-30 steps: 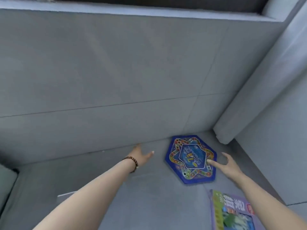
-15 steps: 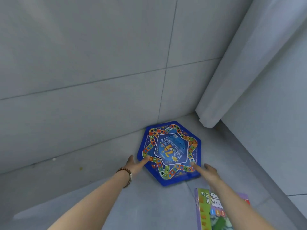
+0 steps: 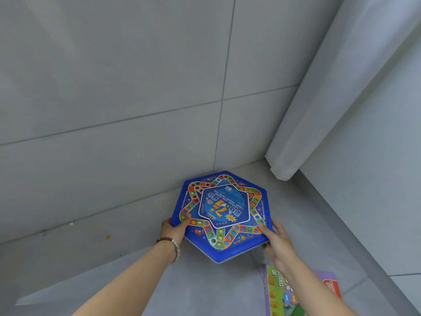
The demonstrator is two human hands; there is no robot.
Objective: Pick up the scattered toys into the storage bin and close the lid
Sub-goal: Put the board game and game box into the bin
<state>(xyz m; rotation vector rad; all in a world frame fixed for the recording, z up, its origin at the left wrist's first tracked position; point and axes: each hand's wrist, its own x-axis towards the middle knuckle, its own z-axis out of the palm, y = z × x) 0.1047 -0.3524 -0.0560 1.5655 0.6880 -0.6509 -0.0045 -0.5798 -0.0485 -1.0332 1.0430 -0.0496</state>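
**Head view.** Half a second earlier, both hands only touched the flat-lying blue hexagonal game board (image 3: 223, 208) with outstretched fingertips. Now the left hand (image 3: 174, 229) and right hand (image 3: 276, 242) grip its near left and right edges, thumbs on the printed top and fingers curled beneath. The glossy board, which bears a multicoloured star-shaped track of round holes, sits in the room corner with its near edge raised off the smooth grey tiled floor (image 3: 79, 265). A white pleated curtain (image 3: 319, 99) hangs nearby. A green-and-purple rectangular box (image 3: 296, 290) lies beneath the right forearm.
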